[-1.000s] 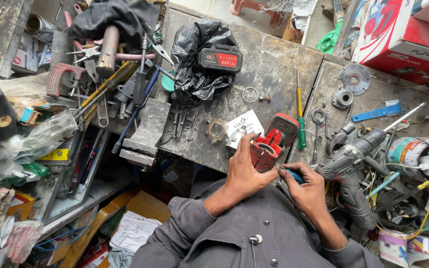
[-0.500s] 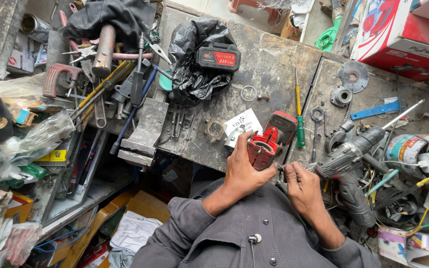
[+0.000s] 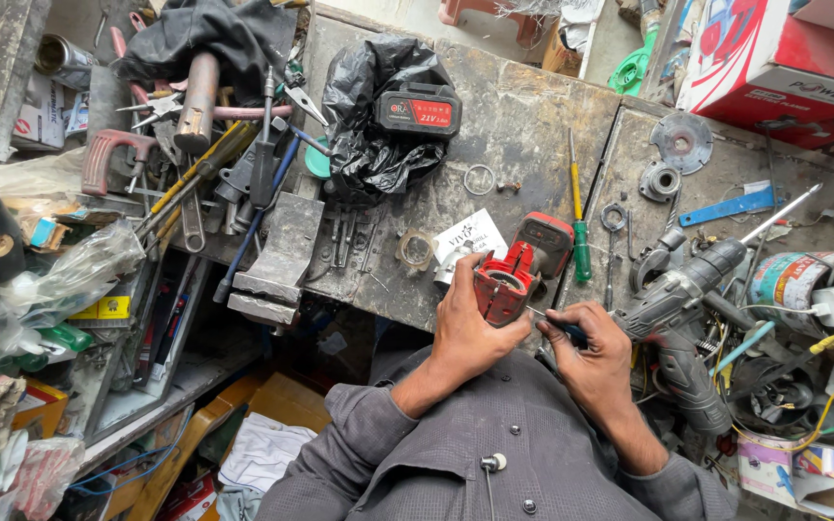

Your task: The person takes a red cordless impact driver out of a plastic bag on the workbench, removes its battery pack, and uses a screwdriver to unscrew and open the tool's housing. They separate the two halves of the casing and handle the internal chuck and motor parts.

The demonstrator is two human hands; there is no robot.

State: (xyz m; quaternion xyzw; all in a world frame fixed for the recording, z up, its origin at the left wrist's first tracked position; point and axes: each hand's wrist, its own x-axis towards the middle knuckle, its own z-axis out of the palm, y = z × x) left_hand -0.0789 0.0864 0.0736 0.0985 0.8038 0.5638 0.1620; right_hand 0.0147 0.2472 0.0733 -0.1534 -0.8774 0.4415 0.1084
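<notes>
Left hand (image 3: pixel 470 323) wrapped tight around a red motor housing (image 3: pixel 504 285), held up at the near edge of the grimy surface (image 3: pixel 523 116). Right hand (image 3: pixel 596 362) pinched shut on a thin screwdriver (image 3: pixel 557 323), tip right against the housing's side. Grey cordless drill (image 3: pixel 678 299) lying just right of that hand (battery pack (image 3: pixel 417 109) further back, on a black plastic bag (image 3: pixel 369 145)).
</notes>
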